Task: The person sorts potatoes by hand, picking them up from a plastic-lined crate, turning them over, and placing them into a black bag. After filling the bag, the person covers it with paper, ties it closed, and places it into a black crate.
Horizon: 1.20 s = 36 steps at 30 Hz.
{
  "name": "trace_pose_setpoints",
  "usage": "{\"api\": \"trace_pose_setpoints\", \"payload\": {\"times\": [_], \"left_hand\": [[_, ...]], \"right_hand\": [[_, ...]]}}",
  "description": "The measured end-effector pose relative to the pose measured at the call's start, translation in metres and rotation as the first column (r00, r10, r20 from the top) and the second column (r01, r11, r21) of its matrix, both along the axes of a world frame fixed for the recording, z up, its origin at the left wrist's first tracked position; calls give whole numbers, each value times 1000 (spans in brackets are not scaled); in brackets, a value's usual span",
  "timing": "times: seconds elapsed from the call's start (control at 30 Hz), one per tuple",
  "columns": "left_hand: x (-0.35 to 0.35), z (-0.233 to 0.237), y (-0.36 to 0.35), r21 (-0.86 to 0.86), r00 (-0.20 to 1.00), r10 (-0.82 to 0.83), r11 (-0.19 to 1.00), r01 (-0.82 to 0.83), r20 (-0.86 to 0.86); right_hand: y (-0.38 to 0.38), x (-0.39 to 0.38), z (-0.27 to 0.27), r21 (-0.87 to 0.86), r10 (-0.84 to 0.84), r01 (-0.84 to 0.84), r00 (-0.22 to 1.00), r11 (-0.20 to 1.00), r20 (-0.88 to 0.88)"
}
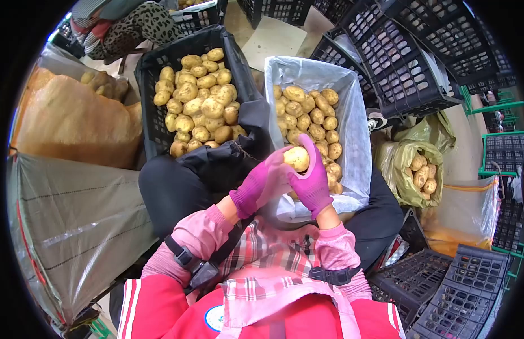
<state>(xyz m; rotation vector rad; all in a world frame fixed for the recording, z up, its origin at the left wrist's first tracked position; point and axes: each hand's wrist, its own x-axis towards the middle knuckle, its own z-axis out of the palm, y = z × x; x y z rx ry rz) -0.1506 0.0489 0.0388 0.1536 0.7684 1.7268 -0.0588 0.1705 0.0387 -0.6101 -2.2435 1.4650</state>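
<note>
From my head view, I hold one potato point(296, 159) between both gloved hands, just above my lap. My left hand point(262, 181) cups it from the left and below, fingers curled against its side. My right hand point(311, 178) closes on it from the right, with one finger arched over the top. The potato sits over the near end of the lined crate point(352, 113), which is filled with more potatoes and rests right in front of me. To its left, touching my knee, stands a black crate point(146, 73), also heaped with potatoes. Farther left lies a brown sack point(75, 124). On my right a green bag point(406, 189) holds a few potatoes. Empty crates point(397, 56) are stacked beyond it. Another person point(137, 22) sits at the top left, in patterned clothes.
</note>
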Motion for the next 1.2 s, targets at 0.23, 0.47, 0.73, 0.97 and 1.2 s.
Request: {"api": "trace_pose_setpoints", "payload": {"times": [0.23,0.47,0.73,0.97,1.2], "left_hand": [[-4,-31,-17,-27,991,29,999,-33,-132],[-55,-37,-25,-227,722,691,709,-667,39],[-34,-35,-15,-239,964,255,943,-230,80],[-20,-35,3,-374,999,-26,927,39,40],[-17,-33,3,-339,999,-48,940,43,-4]], "right_hand": [[-13,-1,-1,288,-22,20,1000,957,3],[21,3,-17,-80,-145,147,989,986,25],[131,0,-124,95,-94,45,795,994,599],[113,-72,-203,308,-246,-171,308,936,919],[139,-36,-194,63,-95,73,614,995,783]]}}
